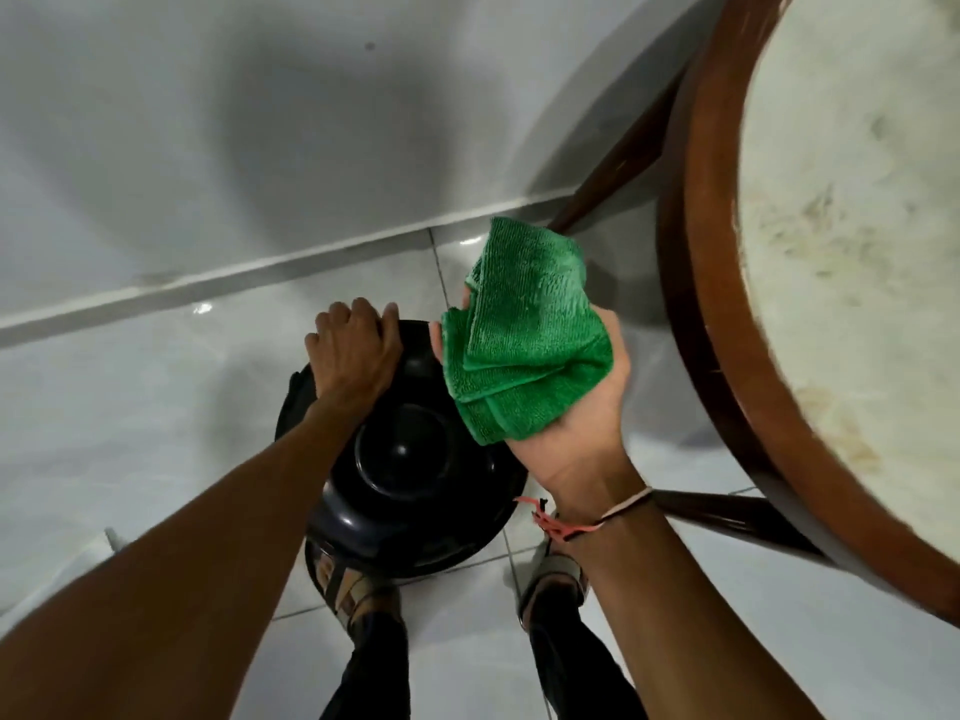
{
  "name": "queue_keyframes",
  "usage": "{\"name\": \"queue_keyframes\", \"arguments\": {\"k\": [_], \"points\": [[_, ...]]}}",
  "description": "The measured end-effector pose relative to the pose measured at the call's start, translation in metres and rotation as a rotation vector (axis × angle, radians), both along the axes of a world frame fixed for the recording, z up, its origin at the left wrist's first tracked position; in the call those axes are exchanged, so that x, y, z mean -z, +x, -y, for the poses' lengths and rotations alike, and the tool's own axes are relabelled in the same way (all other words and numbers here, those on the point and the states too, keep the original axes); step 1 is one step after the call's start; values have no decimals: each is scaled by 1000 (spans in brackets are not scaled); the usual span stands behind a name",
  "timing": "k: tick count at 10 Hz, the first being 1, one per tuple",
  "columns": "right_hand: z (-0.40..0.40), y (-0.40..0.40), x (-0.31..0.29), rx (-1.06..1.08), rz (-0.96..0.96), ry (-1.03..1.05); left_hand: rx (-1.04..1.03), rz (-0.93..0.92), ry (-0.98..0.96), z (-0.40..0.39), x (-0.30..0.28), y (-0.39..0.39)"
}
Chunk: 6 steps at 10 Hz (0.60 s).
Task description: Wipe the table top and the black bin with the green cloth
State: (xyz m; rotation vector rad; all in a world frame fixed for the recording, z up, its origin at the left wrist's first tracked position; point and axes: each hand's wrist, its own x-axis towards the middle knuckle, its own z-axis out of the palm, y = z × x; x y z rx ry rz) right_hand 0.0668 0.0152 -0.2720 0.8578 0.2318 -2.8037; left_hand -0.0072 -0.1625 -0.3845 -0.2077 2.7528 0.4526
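The black bin [410,491] stands on the floor between my feet, seen from above with its round domed lid on. My left hand [356,350] rests palm down on the far left rim of the lid, fingers curled over its edge. My right hand [576,428] is turned palm up just right of the bin, above its right edge. The folded green cloth [524,335] lies across that palm and fingers. The round table top [852,252], pale and stained with a brown wooden rim, fills the right side.
The floor is glossy white tile [156,418], meeting a white wall along a skirting line [260,272]. Dark wooden table legs [613,168] run under the table's left edge. My sandalled feet [556,574] stand close behind the bin.
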Motion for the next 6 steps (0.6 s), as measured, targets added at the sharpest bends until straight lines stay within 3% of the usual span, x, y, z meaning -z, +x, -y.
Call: {"name": "queue_keyframes", "arguments": {"k": [1,2,3,4,5,6], "points": [[-12,-3,-35,26,-45,223,128,-44,27,7,-13,11],[-40,-4,-91,63,-79,1055,340,-172,-21,3,-45,19],[-83,1,-130,31,-33,2078,539,-355,-76,-12,-82,16],[-137,1,-135,-271,291,2551,646,-468,-150,-32,-128,7],[-177,-3,-132,-694,452,2527,708,-636,-180,-55,-191,-23],[-194,13,-142,-1006,457,2383,771,-754,-161,-72,-266,-52]]}}
